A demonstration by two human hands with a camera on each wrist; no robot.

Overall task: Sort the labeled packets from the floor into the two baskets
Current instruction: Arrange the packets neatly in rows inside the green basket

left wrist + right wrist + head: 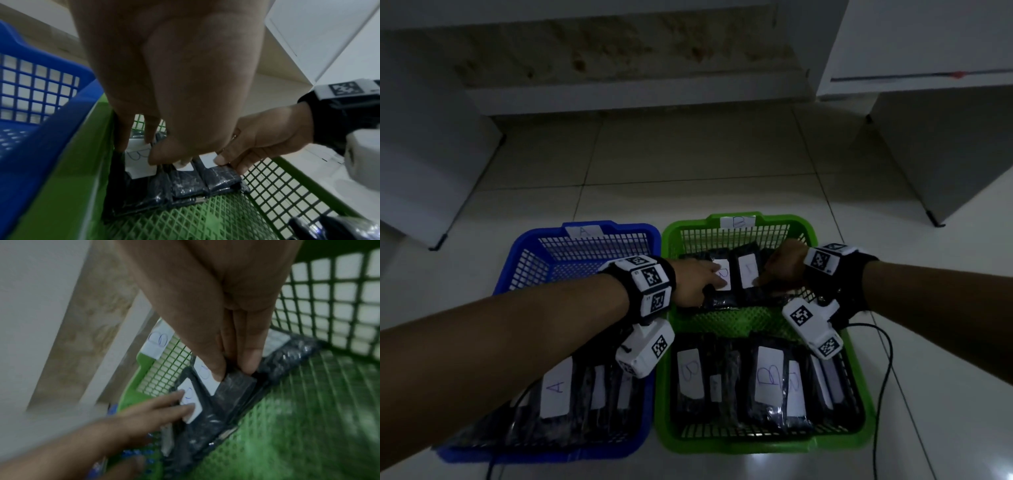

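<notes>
Packets (767, 380) in dark wrap with white labels marked B lie in a row at the near end of the green basket (756, 318); beside them, in the blue basket (524, 274) on the left, more packets lie under the left forearm, one label (556, 389) reading A. Past a bare strip of green mesh, a second row of packets (185, 183) lies at the far end of the green basket, and both hands are on it. The left hand (697, 282) reaches across from over the blue basket, its fingers straight and lying flat on the B label of the leftmost packet (190, 404). The right hand (784, 265) pinches the edge of the next packet (236, 386), thumb on the white label, fingers curled down the far side. A further packet (287, 353) lies beside it toward the right wall. Each basket carries a paper tag on its far rim: A on blue, B (738, 221) on green. Both baskets stand side by side, touching, on the tiled floor (688, 164), with white furniture (928, 102) and a wall beyond.
</notes>
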